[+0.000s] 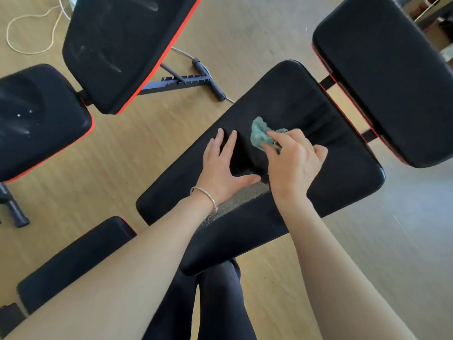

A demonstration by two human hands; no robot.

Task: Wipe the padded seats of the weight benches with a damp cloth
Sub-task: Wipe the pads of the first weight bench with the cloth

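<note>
A black padded seat (318, 114) with red trim lies below me, running from lower left to upper right. My right hand (293, 158) presses a bunched green cloth (261, 133) onto the middle of the pad. Just left of the cloth, my left hand (224, 165) rests flat on the same pad, fingers spread, a silver bangle on its wrist. A dull grey smear shows on the pad near my wrists. The black back pad (382, 77) of this bench stands at the upper right.
A second bench is on the left, with a streaked back pad (117, 50) and a seat pad (36, 119). Another black pad (73, 261) lies at the lower left. A skipping rope (208, 77) and a pale cord (29, 33) lie on the wooden floor. My dark-clad legs are below.
</note>
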